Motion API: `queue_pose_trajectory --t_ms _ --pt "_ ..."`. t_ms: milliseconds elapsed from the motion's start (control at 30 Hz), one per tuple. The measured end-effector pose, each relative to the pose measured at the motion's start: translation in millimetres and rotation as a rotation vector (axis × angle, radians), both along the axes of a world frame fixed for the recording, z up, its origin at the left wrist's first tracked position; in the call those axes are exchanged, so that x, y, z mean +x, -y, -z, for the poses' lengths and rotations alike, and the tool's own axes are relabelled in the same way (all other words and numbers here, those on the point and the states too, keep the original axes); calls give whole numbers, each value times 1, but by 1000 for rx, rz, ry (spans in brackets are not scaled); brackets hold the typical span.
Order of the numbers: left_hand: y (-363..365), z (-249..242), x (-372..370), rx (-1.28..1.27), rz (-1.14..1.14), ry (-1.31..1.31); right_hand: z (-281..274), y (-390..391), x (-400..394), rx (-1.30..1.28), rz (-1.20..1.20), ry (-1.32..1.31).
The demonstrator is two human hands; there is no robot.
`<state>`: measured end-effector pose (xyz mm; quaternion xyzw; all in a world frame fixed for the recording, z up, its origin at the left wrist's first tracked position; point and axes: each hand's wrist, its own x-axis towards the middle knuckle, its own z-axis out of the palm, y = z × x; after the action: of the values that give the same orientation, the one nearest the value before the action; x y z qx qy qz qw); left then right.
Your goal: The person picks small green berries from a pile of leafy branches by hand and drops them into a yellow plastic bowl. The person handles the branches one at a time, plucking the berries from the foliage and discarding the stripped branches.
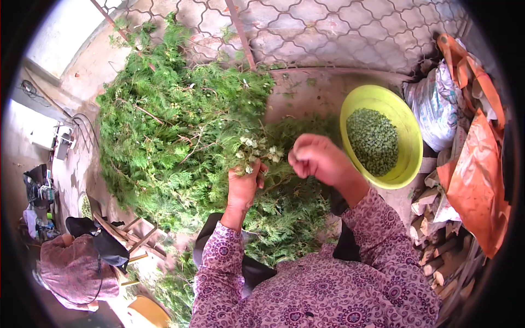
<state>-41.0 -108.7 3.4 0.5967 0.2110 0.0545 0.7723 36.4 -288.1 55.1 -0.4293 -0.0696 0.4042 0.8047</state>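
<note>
Centrally, the person's left hand (244, 186) grasps a conifer sprig (256, 147) by its lower part, thumb and fingers closed around it, with a cluster of pale green cones showing just above the fingertips. The sprig is held up in front of the person, over a broad heap of feathery green conifer branches (164, 136) that spreads over the floor. Just right of the sprig and apart from it, the right hand (320, 161) is raised, its fingers curled toward the thumb; it is blurred, and whether it pinches anything cannot be told.

Near the right hand, a yellow-green plastic basin (406, 131) tilts on the floor, with many small green cones (373, 139) gathered in it. Beyond the heap stands a wavy metal mesh (350, 30). To the right of the basin are a pale woven sack (435, 109), an orange sheet (478, 186) and stacked firewood (445, 259). At lower left, another person (76, 268) bends beside a wooden frame (143, 240).
</note>
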Motion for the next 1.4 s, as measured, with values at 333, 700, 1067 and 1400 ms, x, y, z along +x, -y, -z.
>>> queue_pose_trajectory --t_ms 333,700,1067,1400 --pt "5 -11 -4 -286 -9 -79 4 6 14 -201 52 147" --pt "4 -16 -8 -193 125 -80 22 -12 -1 -450 -5 740" --pt "2 -19 -14 -342 163 -80 21 -10 1 -88 -94 56" --pt "5 -32 -20 -198 210 -143 20 -9 -2 38 -75 -111"
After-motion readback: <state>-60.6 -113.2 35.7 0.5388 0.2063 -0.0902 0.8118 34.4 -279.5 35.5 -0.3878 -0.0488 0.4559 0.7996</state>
